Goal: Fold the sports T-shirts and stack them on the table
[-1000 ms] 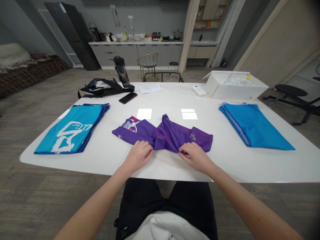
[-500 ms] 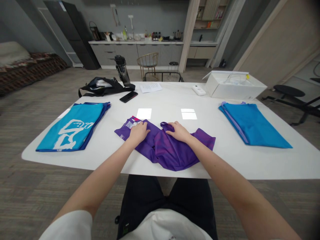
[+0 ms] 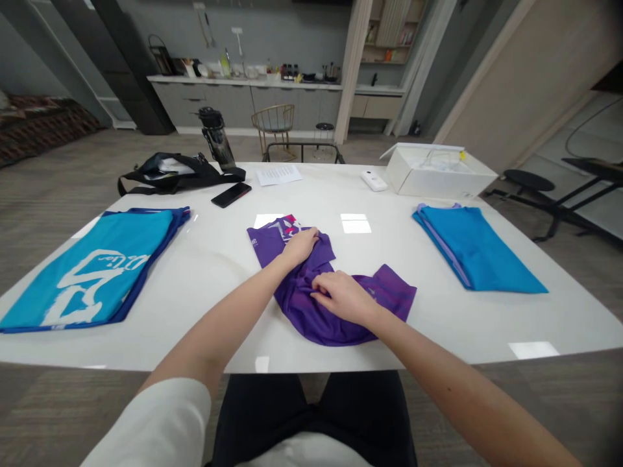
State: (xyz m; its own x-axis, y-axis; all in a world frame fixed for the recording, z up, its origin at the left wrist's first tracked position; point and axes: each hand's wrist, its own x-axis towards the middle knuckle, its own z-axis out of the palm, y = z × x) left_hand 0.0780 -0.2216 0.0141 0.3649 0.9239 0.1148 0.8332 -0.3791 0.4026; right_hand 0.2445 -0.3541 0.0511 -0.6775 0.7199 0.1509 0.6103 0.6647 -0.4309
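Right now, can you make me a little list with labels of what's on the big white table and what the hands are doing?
left hand: on the purple cloth
right hand: on the purple cloth, nearer the person
purple cloth: crumpled, between two folded piles
left pile: light blue with white marks, dark blue under
right pile: blue, light purple under
far side: black bag, bottle, phone, paper, open white box

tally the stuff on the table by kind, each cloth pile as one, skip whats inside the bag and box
cloth piles: 3 (teal-topped pile, purple pile, blue-topped pile)
black bag: 1
bottle: 1
phone: 1
paper: 1
white box: 1
small white device: 1
total: 9
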